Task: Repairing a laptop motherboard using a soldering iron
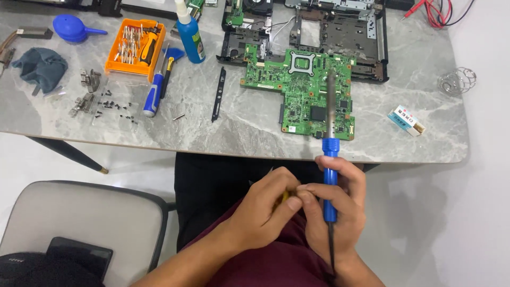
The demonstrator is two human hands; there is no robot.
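My right hand [340, 210] grips the blue handle of a soldering iron [330, 159], held upright over my lap. Its dark metal tip points away from me and overlaps the green circuit board [303, 95] lying on the marble table [239, 133]. My left hand [265, 210] presses against the right one, fingers pinched around a small yellowish thing that is mostly hidden. Both hands hover below the table's near edge.
An open laptop chassis [340, 32] lies behind the board. To the left are a blue bottle [190, 34], an orange bit case [135, 48], a blue screwdriver [154, 93], loose screws [114, 103], a black strip [218, 95]. A small box [406, 120] and wire coil [457, 81] sit right. A grey chair [79, 223] stands left.
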